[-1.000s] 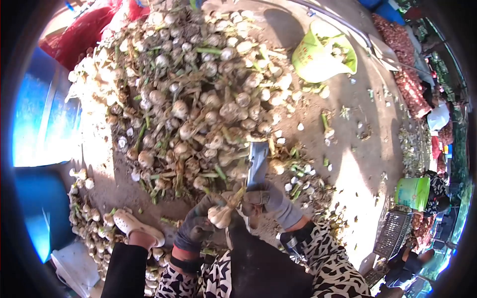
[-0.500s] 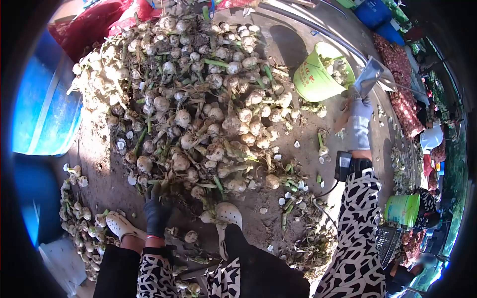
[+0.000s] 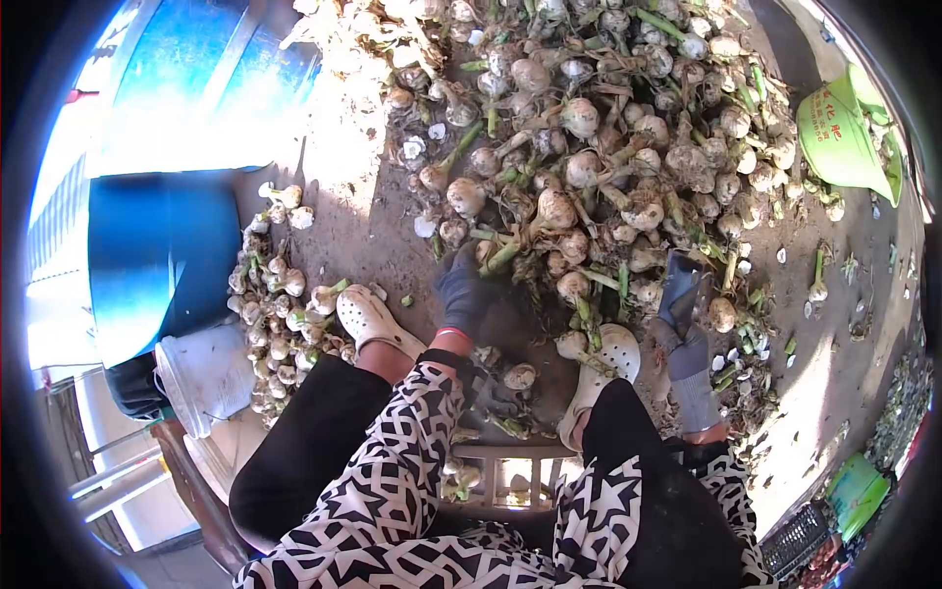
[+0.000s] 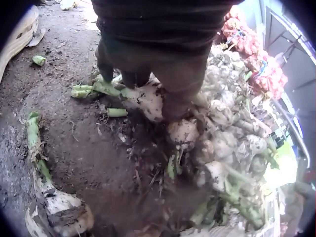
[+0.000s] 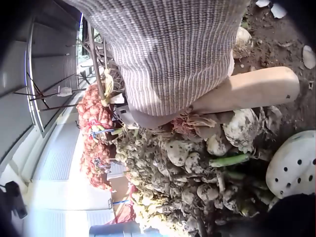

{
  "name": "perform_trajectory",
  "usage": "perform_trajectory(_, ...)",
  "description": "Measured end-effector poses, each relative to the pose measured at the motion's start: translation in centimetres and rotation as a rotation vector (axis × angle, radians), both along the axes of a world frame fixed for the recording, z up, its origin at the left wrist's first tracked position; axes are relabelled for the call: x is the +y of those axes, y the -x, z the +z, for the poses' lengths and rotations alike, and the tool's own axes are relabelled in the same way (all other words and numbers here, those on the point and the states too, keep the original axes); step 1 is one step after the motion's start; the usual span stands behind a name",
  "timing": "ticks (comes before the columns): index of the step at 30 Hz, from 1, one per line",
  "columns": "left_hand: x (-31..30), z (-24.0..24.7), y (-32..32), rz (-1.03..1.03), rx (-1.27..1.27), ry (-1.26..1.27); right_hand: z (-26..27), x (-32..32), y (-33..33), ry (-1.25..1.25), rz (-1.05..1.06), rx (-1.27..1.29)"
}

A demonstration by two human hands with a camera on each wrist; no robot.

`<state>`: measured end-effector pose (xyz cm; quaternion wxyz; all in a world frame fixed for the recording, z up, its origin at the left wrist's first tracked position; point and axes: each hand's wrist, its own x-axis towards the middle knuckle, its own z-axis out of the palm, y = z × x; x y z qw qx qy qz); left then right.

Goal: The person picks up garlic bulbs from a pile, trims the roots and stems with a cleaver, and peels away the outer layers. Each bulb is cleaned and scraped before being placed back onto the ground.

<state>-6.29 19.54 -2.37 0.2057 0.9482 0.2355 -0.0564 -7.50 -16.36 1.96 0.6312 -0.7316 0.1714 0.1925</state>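
My gloved left hand reaches down to the near edge of a heap of garlic on the ground. In the left wrist view its fingers and thumb grip a dirty garlic bulb with a green stem pointing left. My gloved right hand is low beside the right shoe, near the heap's front edge. It grips a tool with a broad metal blade, pointing forward. The tool's pale wooden handle sticks out beyond the cuff in the right wrist view; the right fingers are mostly hidden there.
A green bucket stands at the right of the heap. Trimmed bulbs lie at left, by a blue barrel, a blue bin and a white bucket. Pale clogs stand before the heap.
A second ago both hands were together at a bulb and the blade. The right hand then reached out by the green bucket and has come back. The left took hold of another bulb; the view turned left.
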Motion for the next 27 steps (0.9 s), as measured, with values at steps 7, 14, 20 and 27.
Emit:
perform_trajectory(7,1.6,-1.6,3.4,0.099,-0.169,0.887,4.8,5.6,-2.4,0.208,0.434,-0.569)
perform_trajectory(14,-5.7,14.3,4.4,0.008,-0.042,1.375,10.5,8.5,-4.5,0.484,0.839,-0.981)
perform_trajectory(20,-9.5,16.2,3.4,-0.107,-0.158,1.153,12.5,5.9,-4.2,0.762,0.851,-1.199)
perform_trajectory(27,-12.5,16.8,3.3,-0.117,0.050,1.256,8.3,2.7,-1.6,0.674,0.698,-1.021)
